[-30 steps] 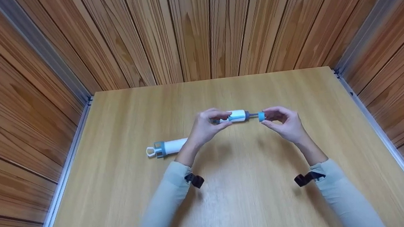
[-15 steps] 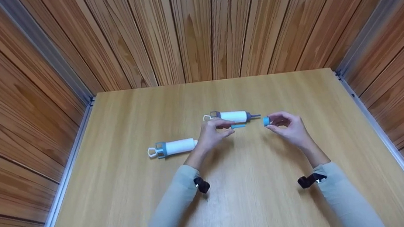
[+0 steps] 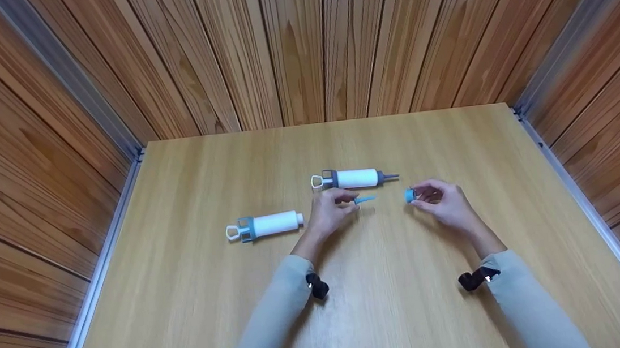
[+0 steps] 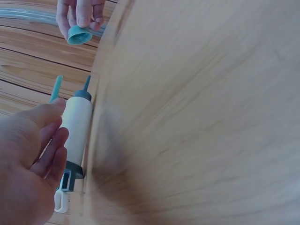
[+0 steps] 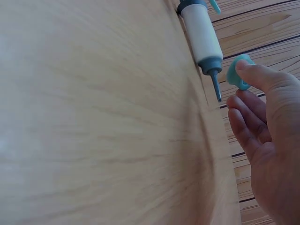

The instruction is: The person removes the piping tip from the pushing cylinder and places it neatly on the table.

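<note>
My left hand (image 3: 332,213) pinches a slim light-blue nozzle (image 3: 365,199), its free end pointing right. Across from it, my right hand (image 3: 442,202) holds a light-blue ring-shaped cap (image 3: 409,195) between thumb and fingers; the left wrist view shows the cap's (image 4: 79,35) hollow open side. Beyond both hands lies a white syringe with dark grey ends (image 3: 357,178), its thin tip to the right and a white pull ring at its left. A second white syringe with a blue-grey collar (image 3: 275,223) lies left of my left wrist, its short white neck bare.
Both syringes lie on the wooden table (image 3: 390,302). Wood-plank walls (image 3: 298,50) rise at the back and both sides, with metal rails along the side edges (image 3: 97,268). Each wrist carries a small black camera (image 3: 471,279).
Both hands have come nearer to me, drawing the nozzle and the cap away from in front of the grey-ended syringe, which now shows whole. The second syringe's neck has come into view.
</note>
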{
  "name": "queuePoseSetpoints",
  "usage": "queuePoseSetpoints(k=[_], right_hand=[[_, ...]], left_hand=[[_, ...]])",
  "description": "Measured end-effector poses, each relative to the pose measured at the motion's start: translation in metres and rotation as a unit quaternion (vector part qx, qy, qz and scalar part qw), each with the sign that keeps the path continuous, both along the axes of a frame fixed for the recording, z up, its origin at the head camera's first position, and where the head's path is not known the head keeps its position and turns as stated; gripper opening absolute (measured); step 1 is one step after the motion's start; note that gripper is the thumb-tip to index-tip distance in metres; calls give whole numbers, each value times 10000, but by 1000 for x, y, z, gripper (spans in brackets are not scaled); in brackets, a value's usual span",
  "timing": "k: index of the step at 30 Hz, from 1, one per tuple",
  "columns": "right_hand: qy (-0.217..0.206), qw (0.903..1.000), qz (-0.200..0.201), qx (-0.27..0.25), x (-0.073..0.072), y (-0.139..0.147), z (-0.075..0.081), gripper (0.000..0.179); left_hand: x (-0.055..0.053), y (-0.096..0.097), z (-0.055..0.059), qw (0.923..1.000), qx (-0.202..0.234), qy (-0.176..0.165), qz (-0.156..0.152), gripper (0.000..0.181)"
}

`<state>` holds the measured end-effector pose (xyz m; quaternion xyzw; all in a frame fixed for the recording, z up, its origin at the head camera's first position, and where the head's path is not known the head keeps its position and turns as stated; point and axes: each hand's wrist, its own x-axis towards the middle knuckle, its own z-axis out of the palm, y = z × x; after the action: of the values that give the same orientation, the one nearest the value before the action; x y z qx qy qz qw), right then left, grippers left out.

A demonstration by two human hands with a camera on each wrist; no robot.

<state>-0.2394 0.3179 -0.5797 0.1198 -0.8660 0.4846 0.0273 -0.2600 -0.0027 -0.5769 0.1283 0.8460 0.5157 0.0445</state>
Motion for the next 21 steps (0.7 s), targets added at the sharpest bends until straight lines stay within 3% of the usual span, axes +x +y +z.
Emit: queuePoseSetpoints(k=[4,6,11,13,15,17,21], right_hand=[[-105,9997,10,229,1,5,-3,36],[-174,9994,26,302,1,7,-4,37],[-292,9989,32,373,3,9,-6,37],[-305,9988,8,383,3,10,-7,36],[-334,9986,-4,415,3,11,-9,36],[-368,9984,-5,437,4,11,-11,35],[-415,9978,-37,510,4,11,-14,36]], left_hand=[[1,1,-8,9998,-177,9,8,25],[-3,2,-19,9993,-281,240,13,25],[-4,0,-24,9987,-363,365,-52,27],[0,-1,-17,9990,-352,245,-124,27],[-2,-1,-19,9981,-440,395,-167,26],[-7,0,-28,9964,-564,621,-149,25],[-13,0,-40,9952,-736,632,-149,25]])
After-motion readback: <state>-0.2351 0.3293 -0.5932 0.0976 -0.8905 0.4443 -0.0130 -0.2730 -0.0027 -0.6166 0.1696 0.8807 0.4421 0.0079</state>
